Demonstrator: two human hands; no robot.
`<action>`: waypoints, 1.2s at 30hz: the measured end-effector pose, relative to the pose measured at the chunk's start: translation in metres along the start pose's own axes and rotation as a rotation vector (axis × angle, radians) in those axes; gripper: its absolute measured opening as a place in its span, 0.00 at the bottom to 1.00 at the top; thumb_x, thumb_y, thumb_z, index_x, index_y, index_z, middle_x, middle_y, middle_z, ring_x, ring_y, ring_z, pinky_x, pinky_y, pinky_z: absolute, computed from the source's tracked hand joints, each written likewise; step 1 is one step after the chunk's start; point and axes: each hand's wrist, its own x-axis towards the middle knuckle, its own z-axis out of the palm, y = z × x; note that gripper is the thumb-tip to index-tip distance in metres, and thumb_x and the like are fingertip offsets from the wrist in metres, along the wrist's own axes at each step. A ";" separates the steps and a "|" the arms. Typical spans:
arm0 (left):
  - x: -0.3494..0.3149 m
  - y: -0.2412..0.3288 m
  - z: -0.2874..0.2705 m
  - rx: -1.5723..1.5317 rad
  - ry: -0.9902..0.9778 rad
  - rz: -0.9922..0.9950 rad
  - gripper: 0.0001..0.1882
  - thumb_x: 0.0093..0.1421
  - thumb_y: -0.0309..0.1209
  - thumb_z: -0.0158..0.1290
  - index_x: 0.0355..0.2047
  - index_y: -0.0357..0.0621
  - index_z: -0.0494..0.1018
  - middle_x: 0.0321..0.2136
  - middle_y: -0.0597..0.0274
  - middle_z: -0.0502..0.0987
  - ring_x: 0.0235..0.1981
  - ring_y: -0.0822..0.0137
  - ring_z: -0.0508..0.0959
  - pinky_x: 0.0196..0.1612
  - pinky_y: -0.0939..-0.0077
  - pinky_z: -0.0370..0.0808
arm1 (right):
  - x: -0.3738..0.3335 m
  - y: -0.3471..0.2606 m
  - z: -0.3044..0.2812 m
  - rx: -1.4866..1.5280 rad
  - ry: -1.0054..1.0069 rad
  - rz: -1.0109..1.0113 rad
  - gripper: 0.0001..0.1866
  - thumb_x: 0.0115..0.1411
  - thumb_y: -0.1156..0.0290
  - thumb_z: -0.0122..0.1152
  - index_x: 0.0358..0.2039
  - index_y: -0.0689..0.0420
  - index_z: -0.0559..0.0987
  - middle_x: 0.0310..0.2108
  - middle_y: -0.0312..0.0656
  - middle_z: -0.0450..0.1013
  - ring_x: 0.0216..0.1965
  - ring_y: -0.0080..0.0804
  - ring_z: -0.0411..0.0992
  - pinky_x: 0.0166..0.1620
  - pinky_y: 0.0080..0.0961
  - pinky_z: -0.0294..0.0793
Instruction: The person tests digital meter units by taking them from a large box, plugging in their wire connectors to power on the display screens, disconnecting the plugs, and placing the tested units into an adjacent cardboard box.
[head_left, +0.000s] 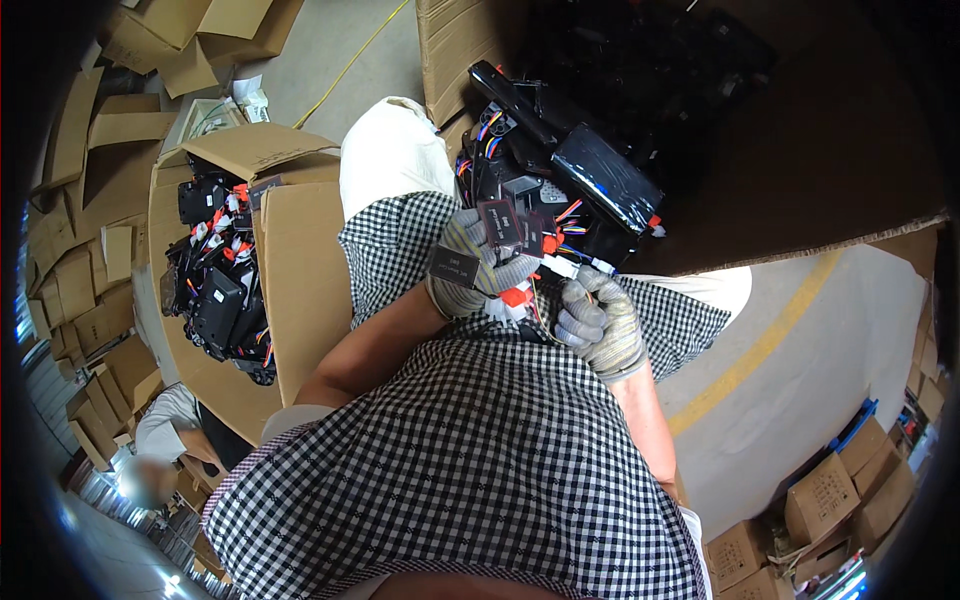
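My left hand [508, 273], in a grey work glove, is closed around a bundle of wired parts with dark flat tags [500, 224] and red and white plugs. Another dark tag [453, 267] lies across the back of that glove. Just to the right, my gloved right hand [605, 330] has its fingers curled in a pinch on a thin wire. White connectors [560, 266] lie between the hands. Beyond them, a black wrapped box-shaped unit [607, 178] and coloured wires rest at the near side of a large carton [830, 258]. My fingers hide part of the wires.
On my left, an open carton [305, 262] holds several black devices [218, 308] with red and white plugs. Flattened cardboard [75, 290] is piled at the far left. Another person [170, 430] is at lower left. A yellow floor line [765, 345] runs at right, near stacked cartons [822, 497].
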 end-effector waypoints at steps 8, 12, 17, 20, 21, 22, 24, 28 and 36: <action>-0.050 -0.012 0.026 -1.244 -0.339 -0.885 0.17 0.55 0.28 0.53 0.45 0.38 0.69 0.35 0.63 0.74 0.29 0.77 0.72 0.35 0.84 0.71 | 0.010 -0.006 0.002 -0.637 0.184 -0.027 0.15 0.59 0.63 0.53 0.25 0.61 0.79 0.16 0.32 0.70 0.15 0.14 0.59 0.20 0.13 0.55; -0.070 -0.029 0.040 -1.293 -0.538 -0.952 0.14 0.54 0.33 0.54 0.37 0.38 0.70 0.29 0.66 0.70 0.27 0.79 0.68 0.32 0.86 0.66 | 0.016 -0.010 0.002 -0.666 0.178 0.010 0.14 0.59 0.63 0.54 0.25 0.61 0.80 0.22 0.33 0.74 0.20 0.14 0.64 0.24 0.11 0.59; -0.058 -0.026 0.031 -1.369 -0.501 -0.973 0.20 0.51 0.40 0.56 0.37 0.38 0.69 0.28 0.68 0.69 0.26 0.79 0.66 0.30 0.87 0.65 | 0.018 -0.012 -0.002 -0.672 0.186 0.009 0.15 0.59 0.62 0.54 0.25 0.61 0.79 0.17 0.32 0.71 0.16 0.14 0.61 0.20 0.11 0.56; -0.049 -0.023 0.028 -1.338 -0.486 -0.906 0.19 0.52 0.38 0.55 0.40 0.38 0.68 0.28 0.68 0.68 0.27 0.79 0.67 0.31 0.86 0.65 | 0.019 -0.012 0.000 -0.645 0.210 0.003 0.15 0.59 0.61 0.55 0.25 0.61 0.79 0.14 0.31 0.68 0.13 0.14 0.59 0.18 0.11 0.53; -0.043 -0.020 0.029 -1.369 -0.417 -0.990 0.20 0.52 0.37 0.55 0.40 0.37 0.68 0.28 0.67 0.69 0.28 0.78 0.68 0.31 0.86 0.66 | 0.020 -0.011 0.001 -0.624 0.205 -0.025 0.16 0.59 0.61 0.55 0.25 0.61 0.79 0.13 0.31 0.66 0.11 0.15 0.57 0.16 0.12 0.51; -0.040 -0.017 0.030 -1.399 -0.346 -1.073 0.20 0.52 0.37 0.54 0.41 0.36 0.67 0.29 0.66 0.69 0.28 0.77 0.68 0.32 0.85 0.67 | 0.022 -0.008 -0.001 -0.626 0.203 -0.028 0.16 0.59 0.61 0.55 0.25 0.61 0.79 0.13 0.31 0.66 0.11 0.15 0.57 0.16 0.12 0.51; -0.043 -0.018 0.036 -1.546 -0.173 -1.064 0.20 0.52 0.36 0.54 0.41 0.35 0.67 0.29 0.65 0.70 0.29 0.76 0.69 0.33 0.84 0.69 | 0.027 0.001 -0.011 -0.599 0.259 -0.223 0.15 0.60 0.60 0.54 0.27 0.61 0.78 0.13 0.30 0.65 0.11 0.15 0.57 0.15 0.13 0.52; -0.045 -0.029 0.035 -1.606 0.159 -1.028 0.24 0.46 0.37 0.58 0.38 0.31 0.66 0.27 0.61 0.69 0.27 0.72 0.72 0.31 0.81 0.72 | 0.043 -0.003 -0.035 -0.448 0.516 -0.497 0.15 0.61 0.58 0.53 0.29 0.58 0.76 0.13 0.31 0.65 0.10 0.18 0.57 0.11 0.14 0.54; -0.050 -0.040 0.031 -2.077 0.295 -0.898 0.28 0.52 0.30 0.56 0.48 0.24 0.61 0.34 0.59 0.70 0.29 0.74 0.70 0.30 0.86 0.70 | 0.077 -0.019 -0.076 0.093 0.347 -0.579 0.17 0.57 0.62 0.60 0.41 0.59 0.73 0.39 0.43 0.72 0.36 0.33 0.74 0.34 0.26 0.79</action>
